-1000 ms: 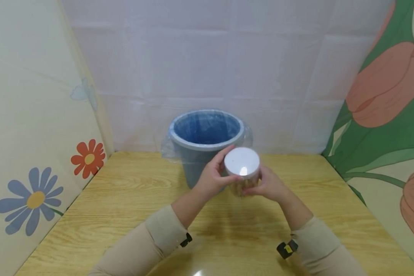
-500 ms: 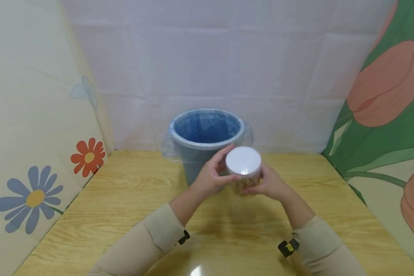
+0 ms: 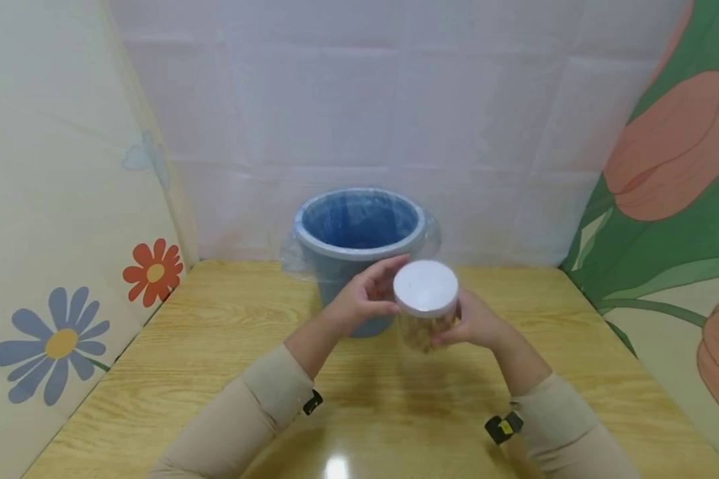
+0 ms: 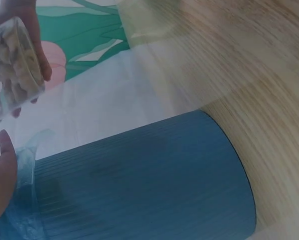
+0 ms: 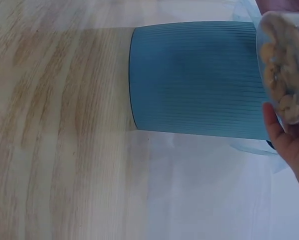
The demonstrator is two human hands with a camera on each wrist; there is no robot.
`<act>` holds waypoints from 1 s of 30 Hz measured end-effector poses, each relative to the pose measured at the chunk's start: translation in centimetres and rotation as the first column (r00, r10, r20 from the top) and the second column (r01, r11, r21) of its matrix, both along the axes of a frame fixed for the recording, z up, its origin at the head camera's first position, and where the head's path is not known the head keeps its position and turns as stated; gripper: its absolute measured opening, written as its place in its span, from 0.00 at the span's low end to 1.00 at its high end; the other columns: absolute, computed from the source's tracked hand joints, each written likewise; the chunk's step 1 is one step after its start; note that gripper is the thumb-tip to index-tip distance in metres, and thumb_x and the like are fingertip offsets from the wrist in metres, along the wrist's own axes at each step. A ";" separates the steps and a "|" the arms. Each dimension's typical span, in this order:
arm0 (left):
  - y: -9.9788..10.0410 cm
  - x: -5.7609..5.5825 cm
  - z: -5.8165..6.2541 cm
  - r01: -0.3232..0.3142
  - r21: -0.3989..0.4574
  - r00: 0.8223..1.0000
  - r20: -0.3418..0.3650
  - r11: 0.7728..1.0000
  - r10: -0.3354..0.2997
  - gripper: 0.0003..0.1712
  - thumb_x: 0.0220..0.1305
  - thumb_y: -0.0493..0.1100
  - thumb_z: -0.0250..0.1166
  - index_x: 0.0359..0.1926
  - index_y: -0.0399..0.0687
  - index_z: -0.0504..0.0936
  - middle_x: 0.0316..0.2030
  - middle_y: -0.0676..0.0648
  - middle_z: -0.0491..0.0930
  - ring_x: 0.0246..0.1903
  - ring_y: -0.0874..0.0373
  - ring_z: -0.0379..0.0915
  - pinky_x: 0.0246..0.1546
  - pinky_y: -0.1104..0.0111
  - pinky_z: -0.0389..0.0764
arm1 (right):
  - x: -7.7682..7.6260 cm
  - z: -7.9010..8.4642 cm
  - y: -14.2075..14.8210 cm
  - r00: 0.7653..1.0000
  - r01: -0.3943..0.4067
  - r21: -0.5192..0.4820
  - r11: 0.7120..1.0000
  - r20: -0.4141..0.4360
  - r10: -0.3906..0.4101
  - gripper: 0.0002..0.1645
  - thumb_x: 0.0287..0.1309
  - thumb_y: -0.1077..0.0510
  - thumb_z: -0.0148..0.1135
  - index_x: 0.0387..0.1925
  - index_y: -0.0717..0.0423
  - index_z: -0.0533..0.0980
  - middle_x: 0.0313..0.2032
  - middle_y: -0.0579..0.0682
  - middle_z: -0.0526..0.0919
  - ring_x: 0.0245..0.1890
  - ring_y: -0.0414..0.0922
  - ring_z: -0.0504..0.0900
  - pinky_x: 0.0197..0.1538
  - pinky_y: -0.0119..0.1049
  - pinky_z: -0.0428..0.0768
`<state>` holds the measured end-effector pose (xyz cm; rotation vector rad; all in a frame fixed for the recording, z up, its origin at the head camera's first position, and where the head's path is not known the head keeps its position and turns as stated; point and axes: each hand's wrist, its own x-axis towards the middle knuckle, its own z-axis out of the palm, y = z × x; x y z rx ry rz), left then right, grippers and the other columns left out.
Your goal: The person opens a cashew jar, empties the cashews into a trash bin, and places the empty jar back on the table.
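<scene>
A clear plastic jar [image 3: 418, 332] with a round white lid [image 3: 425, 286] is held up over the table. My right hand [image 3: 482, 322] grips it from the right, thumb across the front. Tan, rounded lumps like nuts or small cookies show through its wall [image 5: 277, 75] in the right wrist view. To the left of the jar, my left hand [image 3: 362, 299] has loosely bent fingers and a thumb close by the lid's edge. In the left wrist view a gap shows between that hand [image 4: 0, 177] and the jar [image 4: 14, 67].
Right behind the hands stands a blue ribbed bucket [image 3: 335, 276], lined with a clear bag [image 3: 296, 259] folded over its rim. The wood-grain table [image 3: 228, 313] meets a white sheet [image 3: 317, 113] at the back and flower-printed walls at both sides.
My left hand has loosened from the jar and drawn back to the left. The jar, in my right hand, has shifted slightly right and nearer.
</scene>
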<state>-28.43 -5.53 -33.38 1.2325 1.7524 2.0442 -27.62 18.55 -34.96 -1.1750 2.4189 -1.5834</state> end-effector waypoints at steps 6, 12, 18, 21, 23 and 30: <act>-0.2 -0.4 0.0 0.029 -0.007 1.000 0.003 1.000 -0.029 0.59 0.42 0.55 0.73 0.67 0.35 0.51 0.66 0.35 0.54 0.61 0.49 0.60 0.54 0.67 0.71 | -0.4 0.0 0.1 0.992 -0.125 -0.005 0.992 -0.008 0.125 0.57 0.30 0.65 0.75 0.64 0.61 0.54 0.58 0.58 0.66 0.57 0.48 0.67 0.59 0.57 0.64; -0.1 -0.4 0.2 0.062 -0.021 0.998 -0.010 0.998 -0.062 0.60 0.42 0.54 0.73 0.67 0.33 0.50 0.66 0.35 0.52 0.62 0.49 0.58 0.55 0.65 0.70 | -0.3 0.1 0.1 0.986 -0.169 -0.001 0.986 0.013 0.169 0.55 0.31 0.66 0.73 0.63 0.64 0.54 0.57 0.61 0.66 0.56 0.47 0.68 0.59 0.52 0.66; 0.2 -0.2 0.4 0.067 -0.058 0.997 -0.043 0.996 -0.069 0.61 0.41 0.57 0.72 0.68 0.34 0.50 0.64 0.33 0.56 0.57 0.53 0.64 0.53 0.66 0.72 | -0.3 -0.1 0.0 0.987 -0.150 0.020 0.988 0.053 0.149 0.52 0.34 0.66 0.73 0.62 0.65 0.56 0.57 0.61 0.67 0.56 0.48 0.68 0.59 0.49 0.67; 0.4 -0.1 0.4 0.054 -0.073 0.997 -0.056 0.996 -0.058 0.61 0.40 0.59 0.72 0.68 0.36 0.50 0.63 0.32 0.58 0.56 0.54 0.64 0.52 0.66 0.73 | -0.3 -0.1 -0.1 0.989 -0.135 0.022 0.991 0.060 0.134 0.52 0.34 0.66 0.73 0.62 0.65 0.56 0.57 0.61 0.66 0.56 0.51 0.67 0.59 0.52 0.66; 0.6 0.0 0.4 0.036 -0.074 0.997 -0.063 0.997 -0.041 0.61 0.40 0.60 0.72 0.68 0.36 0.51 0.62 0.32 0.59 0.55 0.53 0.64 0.51 0.66 0.73 | -0.3 -0.1 -0.2 0.991 -0.124 0.020 0.992 0.052 0.123 0.52 0.34 0.66 0.73 0.63 0.63 0.56 0.57 0.59 0.66 0.57 0.52 0.66 0.59 0.53 0.65; 1.0 0.0 0.5 -0.064 -0.059 0.992 -0.108 0.996 0.058 0.61 0.39 0.60 0.73 0.67 0.36 0.53 0.61 0.34 0.62 0.56 0.50 0.65 0.55 0.63 0.70 | -0.2 -0.2 -0.4 0.998 -0.046 0.019 0.999 0.040 0.045 0.55 0.34 0.63 0.74 0.64 0.57 0.55 0.59 0.56 0.65 0.59 0.55 0.64 0.60 0.55 0.63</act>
